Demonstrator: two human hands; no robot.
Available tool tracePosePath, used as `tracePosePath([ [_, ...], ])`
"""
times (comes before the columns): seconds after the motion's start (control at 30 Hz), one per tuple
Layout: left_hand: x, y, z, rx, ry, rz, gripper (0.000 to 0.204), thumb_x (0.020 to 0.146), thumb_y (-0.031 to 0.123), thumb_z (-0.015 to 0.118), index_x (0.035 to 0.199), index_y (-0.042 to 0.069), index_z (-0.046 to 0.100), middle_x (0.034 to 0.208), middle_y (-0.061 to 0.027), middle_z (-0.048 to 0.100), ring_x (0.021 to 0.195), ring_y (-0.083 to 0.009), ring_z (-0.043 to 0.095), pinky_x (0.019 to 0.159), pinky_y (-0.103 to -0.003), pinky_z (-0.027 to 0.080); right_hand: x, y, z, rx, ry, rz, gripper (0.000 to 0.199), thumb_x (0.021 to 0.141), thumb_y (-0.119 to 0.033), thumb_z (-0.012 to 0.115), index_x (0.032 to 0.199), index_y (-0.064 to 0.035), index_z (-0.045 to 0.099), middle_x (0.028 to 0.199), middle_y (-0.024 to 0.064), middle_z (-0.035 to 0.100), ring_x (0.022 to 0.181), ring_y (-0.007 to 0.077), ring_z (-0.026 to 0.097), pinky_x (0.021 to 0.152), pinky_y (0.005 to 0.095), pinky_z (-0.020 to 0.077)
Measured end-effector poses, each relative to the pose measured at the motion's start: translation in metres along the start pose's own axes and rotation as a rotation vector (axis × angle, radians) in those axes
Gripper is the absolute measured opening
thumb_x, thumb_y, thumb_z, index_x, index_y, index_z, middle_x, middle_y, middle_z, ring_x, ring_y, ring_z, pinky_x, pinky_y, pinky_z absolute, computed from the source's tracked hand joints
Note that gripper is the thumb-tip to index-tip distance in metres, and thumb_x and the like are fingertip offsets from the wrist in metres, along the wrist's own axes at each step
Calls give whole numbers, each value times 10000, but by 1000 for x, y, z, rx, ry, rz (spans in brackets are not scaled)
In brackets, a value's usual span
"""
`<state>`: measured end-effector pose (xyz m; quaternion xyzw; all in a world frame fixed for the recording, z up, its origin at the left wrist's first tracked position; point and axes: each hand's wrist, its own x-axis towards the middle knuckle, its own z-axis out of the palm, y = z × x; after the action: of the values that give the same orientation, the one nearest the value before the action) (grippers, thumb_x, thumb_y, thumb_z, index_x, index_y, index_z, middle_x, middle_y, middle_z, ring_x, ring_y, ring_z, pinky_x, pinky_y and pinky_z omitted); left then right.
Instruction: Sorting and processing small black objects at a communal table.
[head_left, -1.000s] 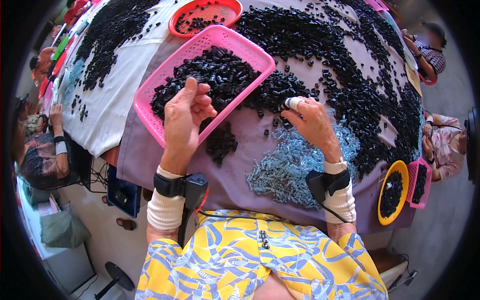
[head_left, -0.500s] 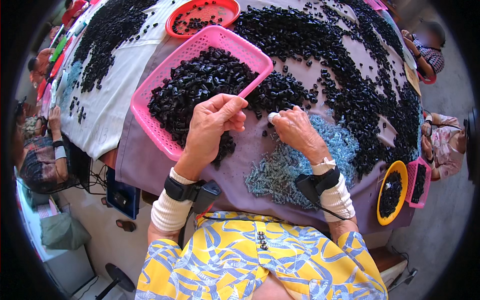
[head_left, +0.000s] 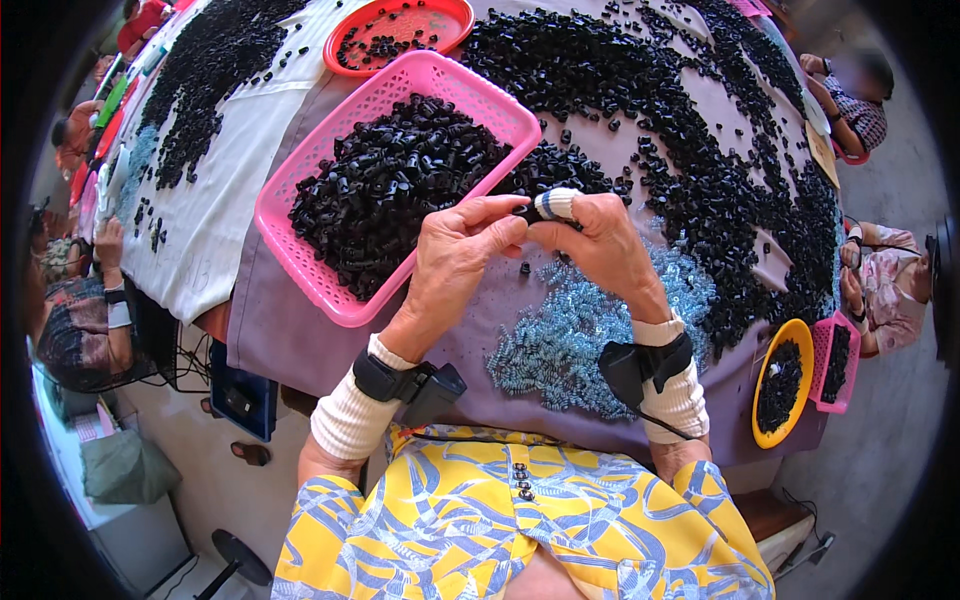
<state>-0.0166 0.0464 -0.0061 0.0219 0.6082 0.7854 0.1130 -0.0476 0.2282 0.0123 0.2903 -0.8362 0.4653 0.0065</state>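
Note:
In front of my body my two hands meet fingertip to fingertip. Thumb and index finger of my left hand (head_left: 462,252) are closed on a small black plastic piece (head_left: 523,212), partly hidden by the fingers. My right hand (head_left: 600,240) presses against the same piece from the other side, its index finger in a white knitted sleeve (head_left: 555,204) with a dark stripe. Left of the hands lies a pink perforated basket (head_left: 345,312) heaped with black plastic pieces (head_left: 400,170). Below my right hand spreads a pile of small pale-blue coiled springs (head_left: 570,350).
Loose black pieces (head_left: 590,60) cover much of the cloth-covered table (head_left: 310,345). A red tray (head_left: 335,60) stands at the far side. A yellow bowl (head_left: 765,425) and a smaller pink basket (head_left: 828,400) sit at the right edge. Other people sit along both sides.
My hands have come together; the right fingers have turned toward the left fingertips, and a black piece now shows between them. My left hand has moved slightly right and down.

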Motion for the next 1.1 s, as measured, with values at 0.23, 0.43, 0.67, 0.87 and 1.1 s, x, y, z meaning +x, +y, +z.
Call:
tracePosePath([
  [0.23, 5, 18, -5, -105, 155, 114, 173, 902, 93, 584, 1027, -22, 618, 923, -106, 667, 780, -145, 649, 728, -266, 541, 5, 15, 3, 41, 52, -4, 141, 749, -129, 677, 809, -16, 619, 679, 153, 597, 574, 317, 574, 525, 361, 454],
  [0.43, 4, 11, -14, -150, 146, 62, 185, 904, 117, 583, 1039, -7, 605, 895, -103, 663, 738, -138, 643, 709, -261, 539, -20, 38, 14, -602, -124, -2, 58, 767, -86, 592, 770, -32, 613, 690, 141, 616, 662, 318, 635, 571, 396, 491],
  [0.67, 3, 11, -14, -75, 132, 34, 214, 898, 117, 598, 1079, 3, 610, 902, -86, 660, 729, -120, 633, 699, -247, 528, -21, 42, 33, -893, -237, 68, 50, 751, -79, 566, 727, -78, 610, 662, 100, 633, 653, 264, 649, 621, 377, 454],
  [0.87, -1, 9, -11, -67, 91, 72, 227, 878, 75, 622, 1093, 4, 617, 907, -77, 663, 746, -115, 633, 714, -246, 526, -23, 41, 23, -646, -45, 1, 92, 765, -128, 605, 724, -48, 590, 645, 121, 614, 606, 307, 614, 616, 383, 462],
  [1.1, 0, 8, -5, 2, 48, 99, 234, 853, 57, 642, 1081, 4, 633, 886, -46, 663, 750, -83, 614, 721, -225, 507, -8, -3, -3, 358, 126, 261, 130, 765, -59, 703, 884, -23, 665, 739, 27, 664, 673, 55, 588, 603, 229, 482],
])
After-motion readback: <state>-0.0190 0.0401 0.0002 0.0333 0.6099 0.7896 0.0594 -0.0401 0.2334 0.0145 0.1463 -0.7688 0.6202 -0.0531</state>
